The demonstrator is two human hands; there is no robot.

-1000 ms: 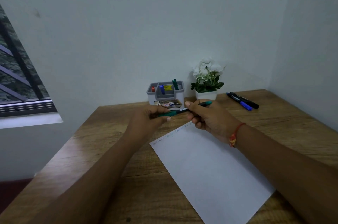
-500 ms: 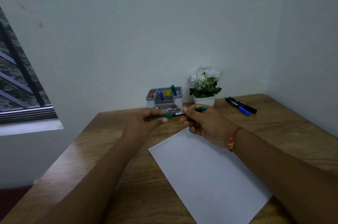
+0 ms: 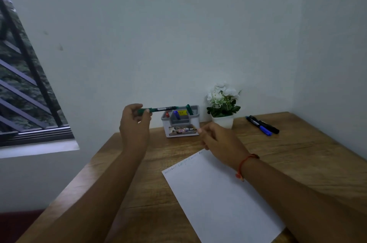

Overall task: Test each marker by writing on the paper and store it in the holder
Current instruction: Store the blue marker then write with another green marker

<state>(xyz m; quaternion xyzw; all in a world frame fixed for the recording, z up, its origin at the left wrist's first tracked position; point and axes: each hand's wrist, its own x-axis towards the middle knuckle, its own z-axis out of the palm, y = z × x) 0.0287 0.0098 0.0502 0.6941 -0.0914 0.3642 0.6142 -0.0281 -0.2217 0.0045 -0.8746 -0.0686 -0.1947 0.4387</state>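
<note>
Right hand (image 3: 218, 139) has let go of the green marker (image 3: 158, 109); now empty, fingers loosely curled, just in front of the holder (image 3: 180, 123). Left hand (image 3: 135, 123) alone grips marker's end, held level, left of holder at rim height. Paper (image 3: 218, 193) on desk (image 3: 297, 153), nearer than holder.

one wide-angle view only, worn on the head, looking forward and slightly down across the wooden surface (image 3: 297, 155) toward the wall corner (image 3: 297, 44); the left hand (image 3: 135, 125) and right hand (image 3: 220, 139) sit near, mid-frame, with a barred window (image 3: 21, 92) at the left edge
</note>
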